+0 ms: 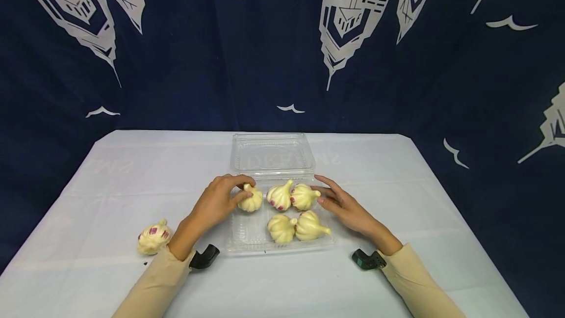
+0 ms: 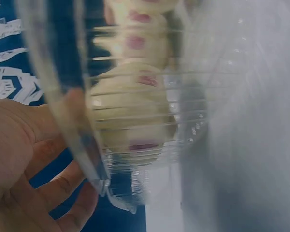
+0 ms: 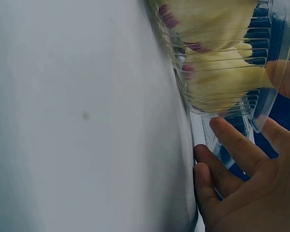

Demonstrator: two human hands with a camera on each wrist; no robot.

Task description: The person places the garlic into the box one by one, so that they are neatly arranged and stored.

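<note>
A clear plastic clamshell container (image 1: 247, 237) lies unfolded on the table with several garlic bulbs in it. In the head view my left hand (image 1: 219, 198) pinches a garlic bulb (image 1: 250, 198) between thumb and fingers, at the container's back left. My right hand (image 1: 348, 210), its fingers spread and loosely bent, is at the container's right side, by the stem of another garlic bulb (image 1: 303, 197). The right wrist view has that hand's fingertips (image 3: 221, 126) close to the ribbed wall; whether they touch it I cannot tell. Through the plastic, the left wrist view shows a garlic bulb (image 2: 130, 111).
One more garlic bulb (image 1: 154, 237) with purple patches lies on the white table (image 1: 88, 278), left of my left wrist. The container's lid (image 1: 272, 153) lies flat behind the base. A dark blue curtain (image 1: 265, 63) hangs behind the table.
</note>
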